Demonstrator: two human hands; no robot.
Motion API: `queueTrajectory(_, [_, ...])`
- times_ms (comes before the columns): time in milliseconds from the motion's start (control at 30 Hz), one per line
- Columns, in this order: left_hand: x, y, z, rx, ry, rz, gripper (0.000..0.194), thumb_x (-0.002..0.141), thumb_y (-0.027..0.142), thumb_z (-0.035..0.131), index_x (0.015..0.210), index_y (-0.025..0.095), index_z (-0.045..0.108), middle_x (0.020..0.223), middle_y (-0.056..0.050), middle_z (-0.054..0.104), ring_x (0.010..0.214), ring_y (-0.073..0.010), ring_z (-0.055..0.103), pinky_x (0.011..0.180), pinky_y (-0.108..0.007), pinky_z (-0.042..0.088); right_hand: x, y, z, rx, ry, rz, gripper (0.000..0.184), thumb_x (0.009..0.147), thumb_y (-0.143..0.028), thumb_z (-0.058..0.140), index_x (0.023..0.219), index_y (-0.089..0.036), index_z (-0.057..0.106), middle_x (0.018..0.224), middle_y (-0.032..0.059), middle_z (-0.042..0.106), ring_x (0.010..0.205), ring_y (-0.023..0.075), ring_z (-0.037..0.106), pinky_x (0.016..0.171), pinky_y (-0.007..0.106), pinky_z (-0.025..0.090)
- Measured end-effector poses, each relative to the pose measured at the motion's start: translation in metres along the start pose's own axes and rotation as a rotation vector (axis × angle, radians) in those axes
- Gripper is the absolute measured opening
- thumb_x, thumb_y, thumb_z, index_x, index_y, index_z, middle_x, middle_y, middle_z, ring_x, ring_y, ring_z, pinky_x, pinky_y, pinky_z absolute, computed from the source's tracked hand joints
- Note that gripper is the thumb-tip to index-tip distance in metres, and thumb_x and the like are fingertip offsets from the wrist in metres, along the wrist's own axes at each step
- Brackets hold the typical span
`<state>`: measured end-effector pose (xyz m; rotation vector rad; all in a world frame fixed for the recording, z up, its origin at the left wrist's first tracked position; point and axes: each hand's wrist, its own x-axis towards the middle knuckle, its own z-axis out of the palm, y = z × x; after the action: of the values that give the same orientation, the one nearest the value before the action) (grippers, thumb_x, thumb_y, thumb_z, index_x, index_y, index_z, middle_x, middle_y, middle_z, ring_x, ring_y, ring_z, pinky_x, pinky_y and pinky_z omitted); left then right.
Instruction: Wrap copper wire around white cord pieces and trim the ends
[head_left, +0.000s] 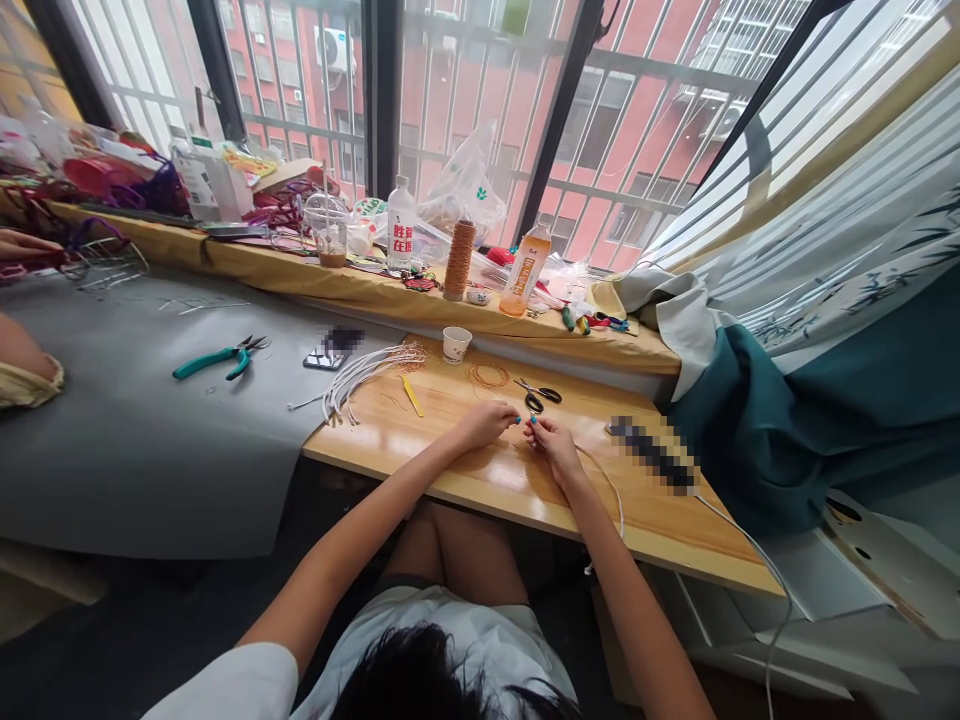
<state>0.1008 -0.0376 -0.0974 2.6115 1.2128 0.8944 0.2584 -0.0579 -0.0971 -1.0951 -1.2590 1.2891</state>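
Observation:
Over the wooden table, my left hand (489,424) and my right hand (553,446) are close together with fingertips pinched. A white cord (611,480) runs out of my right hand and hangs over the front edge of the table. Whatever my left fingers pinch is too small to make out. Just beyond my hands lie black-handled scissors (541,394) and a coil of thin orange-brown thread (488,376). To the left are a yellow pair of tweezers (412,396) and a bundle of white cords (360,380) with orange-brown ends.
A paper cup (457,345) stands at the back of the table (405,460). Green-handled pliers (225,358) and a phone (327,356) lie on the grey mat. Bottles and a thread spool (459,260) line the sill. Another person's hand (28,246) is at far left.

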Motion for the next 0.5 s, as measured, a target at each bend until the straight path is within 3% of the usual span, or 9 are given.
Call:
queueTrajectory(133, [-0.002,-0.002,0.0,0.036,0.009,-0.019,0.03,0.083,0.026,0.033,0.087,0.014,0.061,0.084,-0.007,0.058,0.069,-0.0135,0.054,0.06,-0.022,0.037,-0.004,-0.006,-0.001,0.014,-0.032,0.054,0.024,0.056,-0.036,0.066,0.06,-0.015,0.057,0.055,-0.0014,0.055,0.042,0.0051,0.043,0.036,0.018,0.03])
queueTrajectory(267, [-0.007,0.001,0.0,0.043,-0.05,0.06,0.024,0.079,0.026,0.041,0.081,0.016,0.063,0.081,-0.005,0.056,0.066,-0.0121,0.052,0.058,-0.022,0.037,-0.007,-0.012,0.0,0.03,-0.047,0.097,0.019,0.056,-0.031,0.066,0.059,-0.015,0.058,0.055,-0.0006,0.056,0.043,0.0056,0.045,0.037,0.019,0.031])
queueTrajectory(500, [-0.009,0.006,0.001,0.035,-0.059,0.118,0.027,0.082,0.03,0.039,0.076,0.015,0.061,0.077,-0.005,0.054,0.065,-0.0115,0.05,0.058,-0.022,0.037,-0.008,-0.014,0.001,0.061,0.036,0.117,0.013,0.055,-0.027,0.064,0.056,-0.015,0.058,0.052,-0.001,0.056,0.043,0.0055,0.045,0.038,0.018,0.031])
